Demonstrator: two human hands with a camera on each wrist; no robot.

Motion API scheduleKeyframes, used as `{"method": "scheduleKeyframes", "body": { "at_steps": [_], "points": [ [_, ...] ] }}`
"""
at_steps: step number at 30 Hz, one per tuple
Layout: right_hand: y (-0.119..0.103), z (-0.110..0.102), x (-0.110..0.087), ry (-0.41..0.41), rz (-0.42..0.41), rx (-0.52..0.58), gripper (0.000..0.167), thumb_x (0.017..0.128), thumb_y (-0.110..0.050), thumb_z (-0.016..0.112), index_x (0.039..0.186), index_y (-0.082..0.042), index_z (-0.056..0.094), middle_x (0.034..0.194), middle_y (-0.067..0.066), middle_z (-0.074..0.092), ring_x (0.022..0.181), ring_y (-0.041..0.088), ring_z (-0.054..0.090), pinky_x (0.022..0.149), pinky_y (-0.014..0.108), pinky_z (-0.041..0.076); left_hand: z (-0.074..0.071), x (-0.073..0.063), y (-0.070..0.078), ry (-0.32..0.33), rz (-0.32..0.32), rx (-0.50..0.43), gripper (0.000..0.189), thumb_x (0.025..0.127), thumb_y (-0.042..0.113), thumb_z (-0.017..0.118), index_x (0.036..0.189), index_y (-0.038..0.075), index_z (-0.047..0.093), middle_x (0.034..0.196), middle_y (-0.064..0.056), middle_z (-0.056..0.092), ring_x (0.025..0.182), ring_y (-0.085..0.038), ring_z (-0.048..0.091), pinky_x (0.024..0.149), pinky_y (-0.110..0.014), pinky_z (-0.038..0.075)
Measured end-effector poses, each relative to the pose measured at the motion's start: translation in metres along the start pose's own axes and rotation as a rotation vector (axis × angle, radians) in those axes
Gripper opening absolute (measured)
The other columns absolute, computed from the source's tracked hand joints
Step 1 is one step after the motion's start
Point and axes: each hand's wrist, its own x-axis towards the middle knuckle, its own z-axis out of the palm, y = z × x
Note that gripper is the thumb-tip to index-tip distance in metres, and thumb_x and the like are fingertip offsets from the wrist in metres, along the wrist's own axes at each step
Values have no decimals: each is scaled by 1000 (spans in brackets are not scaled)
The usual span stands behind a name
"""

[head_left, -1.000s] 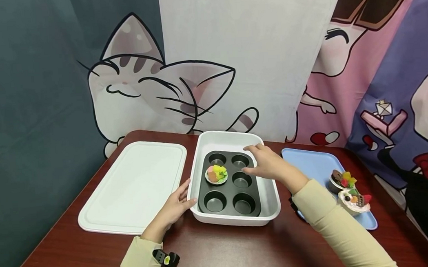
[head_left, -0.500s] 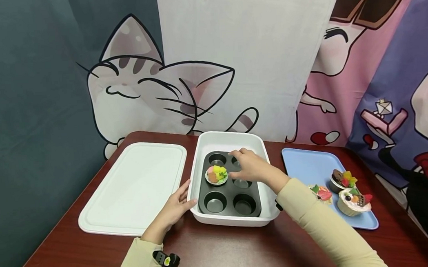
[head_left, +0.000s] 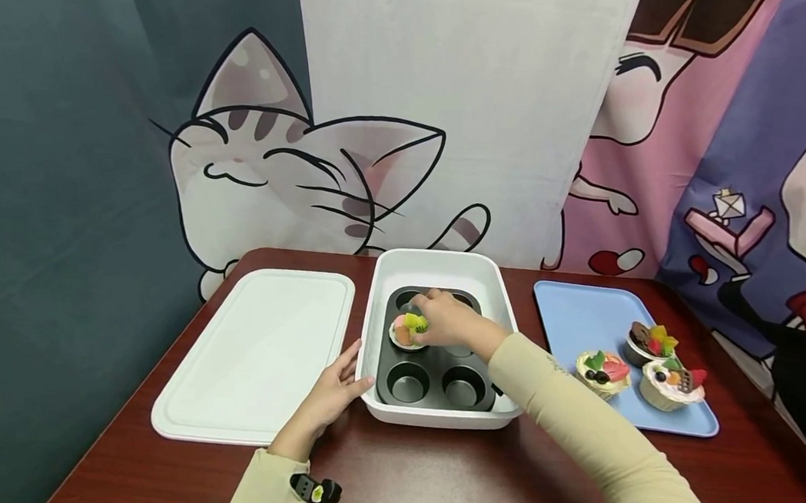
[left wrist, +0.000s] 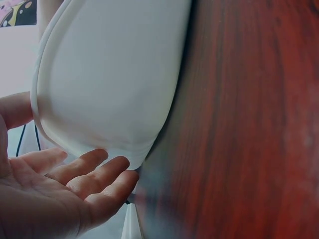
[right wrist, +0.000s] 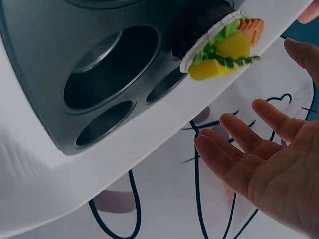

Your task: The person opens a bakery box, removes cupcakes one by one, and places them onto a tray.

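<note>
A fruit-topped cupcake (head_left: pixel 402 331) in a dark cup with a white rim sits in a left-hand hollow of the black muffin tin (head_left: pixel 435 392). That tin lies inside a deep white plastic bin (head_left: pixel 438 263). My right hand (head_left: pixel 446 322) hovers over the tin, thumb and fingers spread at the cupcake's right side. In the right wrist view, a gap shows between the fingers and the cupcake (right wrist: pixel 224 50). My left hand (head_left: pixel 329 394) rests at the bin's left side. Its thumb lies at the rim and its extended fingers touch the outer wall (left wrist: pixel 109 84).
A flat white lid or board (head_left: pixel 264 352) lies on the left of the dark wooden table (head_left: pixel 389 483). On the right, a blue tray (head_left: pixel 572 303) bears three decorated cupcakes (head_left: pixel 603 374). A printed cloth (head_left: pixel 503 84) hangs behind the table.
My right hand has moved left and down from the bin's right side to the cupcake, uncovering the nearest cupcake on the blue tray. The left hand stays put at the bin.
</note>
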Motion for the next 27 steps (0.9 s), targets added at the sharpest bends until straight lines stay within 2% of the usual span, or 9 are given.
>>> {"method": "scheduleKeyframes", "body": {
  "at_steps": [5, 10, 13, 21, 27],
  "points": [
    [-4, 7, 9, -45, 6, -21, 65, 70, -40, 66, 125, -12, 46, 112, 11, 47, 94, 21, 44, 74, 38, 43, -1, 0, -1, -8, 3, -3, 66, 80, -4, 55, 136, -5, 19, 127, -33, 33, 112, -40, 39, 91, -40, 36],
    [-5, 14, 17, -127, 47, -39, 70, 68, -44, 68, 128, -17, 43, 117, 10, 44, 100, 23, 43, 76, 48, 41, -2, 0, -1, -13, 13, 2, 66, 81, -5, 54, 136, -6, 18, 127, -33, 32, 113, -40, 39, 91, -40, 36],
    [-4, 18, 23, -159, 45, -38, 71, 67, -43, 70, 128, -18, 42, 116, 10, 45, 100, 24, 43, 78, 49, 39, -2, 0, -1, -11, 11, 0, 65, 81, -5, 54, 136, -6, 18, 127, -33, 32, 112, -41, 39, 90, -40, 36],
    [-3, 30, 37, -159, -43, 18, 69, 66, -36, 73, 122, -8, 45, 109, 8, 51, 101, 24, 45, 86, 37, 38, -2, 0, 2, -1, 1, 0, 66, 81, -3, 55, 136, -5, 18, 127, -33, 33, 113, -40, 39, 91, -40, 36],
    [1, 34, 41, -143, -51, 25, 59, 65, -31, 72, 115, -9, 48, 95, 2, 53, 92, 18, 46, 78, 31, 40, -2, 0, 2, -29, 5, -1, 66, 81, -3, 55, 136, -7, 17, 127, -33, 32, 113, -41, 38, 91, -41, 35]
  ]
}}
